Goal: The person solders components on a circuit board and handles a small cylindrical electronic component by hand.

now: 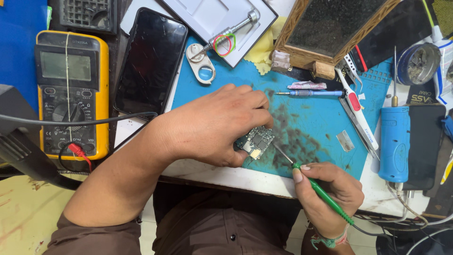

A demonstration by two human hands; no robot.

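Circuit board (255, 142), shields on and chips exposed, sits pinched in the left hand (214, 125) over the stained blue mat (306, 123) on the bench, while the right hand (330, 193) grips a green probe (321, 191), tip at the board's edge, work seemingly midway.

A yellow-cased multimeter (72, 92) lies left of a black smartphone (150, 61), while a blue-handled screwdriver (311, 93) and a blue cylindrical tool (394, 141) rest on the stained blue mat (311, 123).
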